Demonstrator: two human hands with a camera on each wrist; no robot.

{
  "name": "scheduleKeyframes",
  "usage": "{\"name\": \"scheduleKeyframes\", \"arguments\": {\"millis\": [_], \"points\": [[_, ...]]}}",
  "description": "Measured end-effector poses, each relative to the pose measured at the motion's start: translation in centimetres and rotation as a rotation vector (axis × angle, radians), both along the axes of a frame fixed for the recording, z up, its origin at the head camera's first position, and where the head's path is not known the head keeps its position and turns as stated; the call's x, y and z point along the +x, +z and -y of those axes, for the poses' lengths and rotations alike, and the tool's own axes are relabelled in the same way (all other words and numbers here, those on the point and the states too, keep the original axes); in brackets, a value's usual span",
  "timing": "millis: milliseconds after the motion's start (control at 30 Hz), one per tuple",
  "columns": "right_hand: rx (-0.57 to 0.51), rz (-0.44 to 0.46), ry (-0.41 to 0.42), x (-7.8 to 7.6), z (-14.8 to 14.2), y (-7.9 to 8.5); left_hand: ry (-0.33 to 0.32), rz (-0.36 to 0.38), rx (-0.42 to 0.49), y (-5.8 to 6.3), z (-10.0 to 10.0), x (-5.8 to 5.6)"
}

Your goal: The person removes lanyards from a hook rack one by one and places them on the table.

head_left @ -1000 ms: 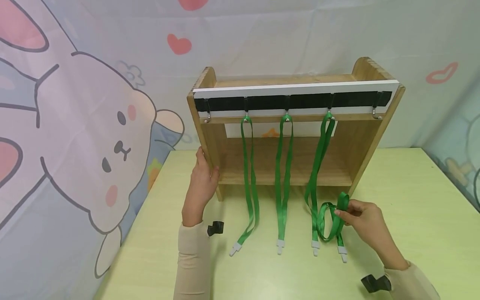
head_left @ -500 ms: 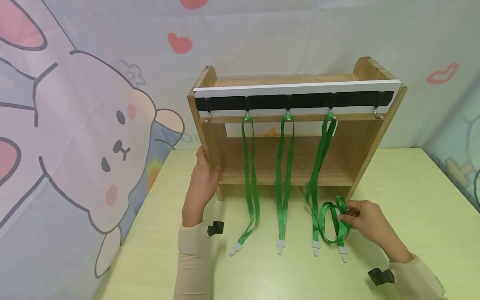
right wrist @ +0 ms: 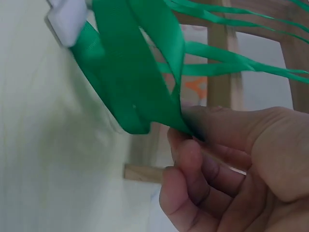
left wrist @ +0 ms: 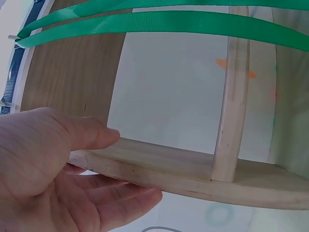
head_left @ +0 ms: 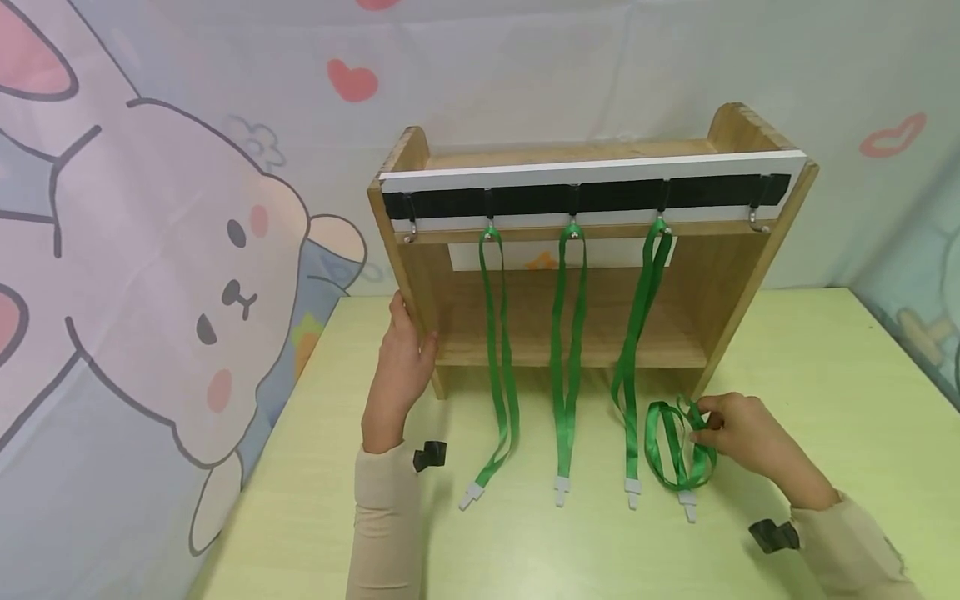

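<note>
My left hand [head_left: 401, 367] grips the left side panel of a small wooden shelf [head_left: 723, 275]. In the left wrist view the thumb lies on the panel's inner side, the fingers on its outer side. At the front right, my right hand [head_left: 742, 429] pinches a green lanyard [right wrist: 130, 63] between thumb and fingers. Its strap is gathered in loops near the table, with a white clip [head_left: 688, 506] pointing towards me. From hooks on the shelf's front hang three more green lanyards: one at left [head_left: 512, 400], one in the middle [head_left: 557, 358], one at right [head_left: 628, 358].
A white board with a black strip [head_left: 705, 193] carries the hooks across the shelf's top. The leftmost hook [head_left: 410, 232] and the rightmost hook [head_left: 757, 223] bear nothing. A pale yellow-green table [head_left: 510, 550] lies beneath, with a printed cloth [head_left: 562, 75] behind.
My right hand has moved a little to the right. The loop it pinches has come down, and the lanyard's coil has shifted right, away from the right hanging lanyard. My left hand has stayed on the panel.
</note>
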State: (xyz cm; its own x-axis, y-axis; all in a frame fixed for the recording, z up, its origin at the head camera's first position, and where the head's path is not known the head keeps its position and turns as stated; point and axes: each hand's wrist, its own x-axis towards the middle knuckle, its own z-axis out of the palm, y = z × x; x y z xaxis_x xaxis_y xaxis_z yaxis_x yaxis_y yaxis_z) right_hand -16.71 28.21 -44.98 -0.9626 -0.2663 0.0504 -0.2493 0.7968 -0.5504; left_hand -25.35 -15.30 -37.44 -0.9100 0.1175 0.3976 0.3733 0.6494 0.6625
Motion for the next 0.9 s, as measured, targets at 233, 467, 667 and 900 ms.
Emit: {"name": "scheduleKeyframes", "arguments": {"millis": [233,467,667,900], "points": [[-0.045,0.029,-0.056,-0.7,1.2,-1.3,-0.006,0.014,0.009,-0.3,0.2,-0.2],[-0.055,0.035,-0.106,-1.1,2.0,-1.7,-0.002,0.008,0.025,-0.4,0.2,-0.2],[-0.021,-0.029,-0.121,-1.0,1.8,-1.6,-0.001,0.035,0.032,-0.2,0.1,0.0],[-0.024,-0.060,-0.136,-1.1,1.4,-1.1,-0.003,0.052,0.033,-0.1,0.3,-0.1]]}}
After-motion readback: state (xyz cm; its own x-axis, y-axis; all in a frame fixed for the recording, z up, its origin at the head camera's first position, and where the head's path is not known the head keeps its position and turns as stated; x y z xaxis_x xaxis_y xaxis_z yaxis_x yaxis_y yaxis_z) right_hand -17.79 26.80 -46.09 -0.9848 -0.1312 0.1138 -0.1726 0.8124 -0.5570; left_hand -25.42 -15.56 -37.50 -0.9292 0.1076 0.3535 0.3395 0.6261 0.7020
